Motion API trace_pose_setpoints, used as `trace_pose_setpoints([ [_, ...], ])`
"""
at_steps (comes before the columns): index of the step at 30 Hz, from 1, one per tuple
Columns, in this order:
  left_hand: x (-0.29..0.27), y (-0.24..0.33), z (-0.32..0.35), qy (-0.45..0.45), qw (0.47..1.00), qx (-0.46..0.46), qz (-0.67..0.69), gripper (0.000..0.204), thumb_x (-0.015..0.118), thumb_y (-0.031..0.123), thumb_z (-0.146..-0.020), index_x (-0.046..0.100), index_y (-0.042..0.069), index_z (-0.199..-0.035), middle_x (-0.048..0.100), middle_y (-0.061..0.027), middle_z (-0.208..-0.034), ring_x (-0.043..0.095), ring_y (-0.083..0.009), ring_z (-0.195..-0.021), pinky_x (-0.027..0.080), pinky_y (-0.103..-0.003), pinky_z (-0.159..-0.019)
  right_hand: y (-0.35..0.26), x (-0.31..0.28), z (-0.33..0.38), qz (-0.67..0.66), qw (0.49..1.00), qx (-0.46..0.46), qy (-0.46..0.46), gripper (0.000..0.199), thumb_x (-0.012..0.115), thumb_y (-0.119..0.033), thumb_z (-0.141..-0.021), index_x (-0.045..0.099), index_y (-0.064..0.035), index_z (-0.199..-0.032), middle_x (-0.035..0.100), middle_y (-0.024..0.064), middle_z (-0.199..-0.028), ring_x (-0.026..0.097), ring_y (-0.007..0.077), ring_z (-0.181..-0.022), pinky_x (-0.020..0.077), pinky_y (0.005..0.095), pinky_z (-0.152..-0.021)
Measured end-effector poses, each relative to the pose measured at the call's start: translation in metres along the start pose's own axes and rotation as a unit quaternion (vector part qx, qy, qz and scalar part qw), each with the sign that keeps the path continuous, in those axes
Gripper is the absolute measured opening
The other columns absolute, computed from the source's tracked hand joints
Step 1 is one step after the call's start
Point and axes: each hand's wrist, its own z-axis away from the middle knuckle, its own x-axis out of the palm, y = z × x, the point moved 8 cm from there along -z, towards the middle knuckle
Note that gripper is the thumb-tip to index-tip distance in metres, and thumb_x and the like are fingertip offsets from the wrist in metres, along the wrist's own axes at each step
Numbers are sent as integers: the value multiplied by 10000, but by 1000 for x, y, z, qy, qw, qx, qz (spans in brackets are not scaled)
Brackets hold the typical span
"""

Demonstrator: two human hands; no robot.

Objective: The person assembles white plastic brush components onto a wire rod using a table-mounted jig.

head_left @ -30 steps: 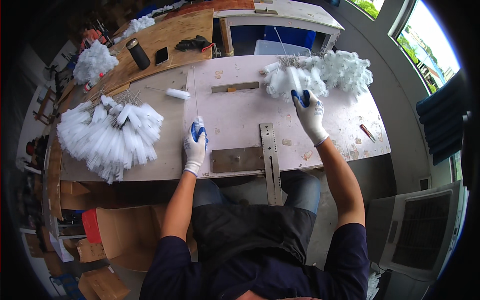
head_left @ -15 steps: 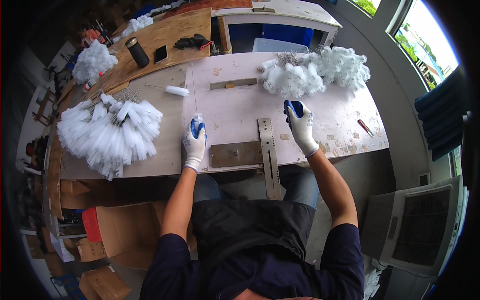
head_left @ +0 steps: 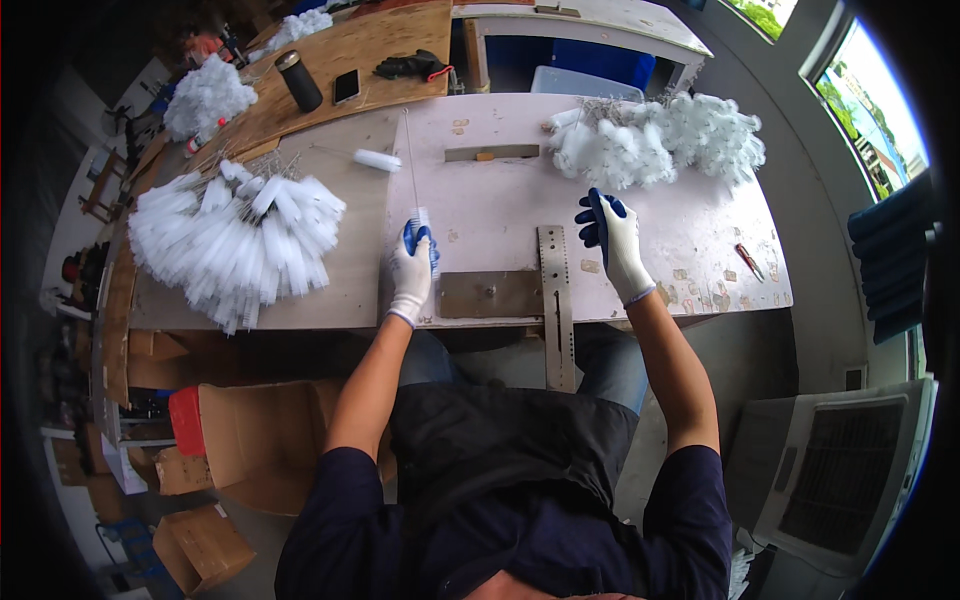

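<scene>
My left hand [head_left: 410, 270], in a white glove with blue palm and fingers, is closed round a white bottle brush [head_left: 423, 215]. The brush's thin wire stem points away from me. Above the table's right half, my right hand [head_left: 618, 245] wears a matching glove; its fingers are apart with nothing visible in them. Between the hands, a flat metal plate [head_left: 470, 297] lies at the near table edge, joined by a perforated metal bar [head_left: 556, 300] that juts over the edge. A single white brush [head_left: 377, 160] lies beyond my left hand.
A large heap of straight white brushes [head_left: 240, 250] fans out at left. Curled white brushes [head_left: 620, 155] are piled at far right. A slotted metal strip [head_left: 490, 153], red-handled pliers [head_left: 749, 262], a black flask [head_left: 298, 82] and a phone [head_left: 347, 86] also lie about. Cardboard boxes [head_left: 265, 440] stand below left.
The whole view has shifted, so the table appears farther right. My right hand's fingers have spread from a more closed pose. My left hand keeps hold of the bottle brush.
</scene>
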Motion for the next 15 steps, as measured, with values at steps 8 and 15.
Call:
trace_pose_setpoints([
  [8, 92, 27, 50, -196, 877, -174, 404, 426, 500, 285, -1011, 508, -32, -1296, 645, -153, -974, 672, -274, -905, 581, -382, -773, 42, 121, 71, 262, 929, -69, -253, 338, 665, -245, -869, 682, 51, -1030, 720, 199, -929, 704, 284, -895, 521, 370, -841],
  [15, 106, 20, 40, -252, 842, -189, 438, 372, 525, 254, -991, 517, 38, -1294, 646, -187, -1023, 675, -296, -887, 582, -421, -752, 40, 121, 53, 326, 919, -12, -219, 320, 673, -179, -867, 672, 97, -1028, 717, 125, -838, 670, 145, -675, 535, 303, -567],
])
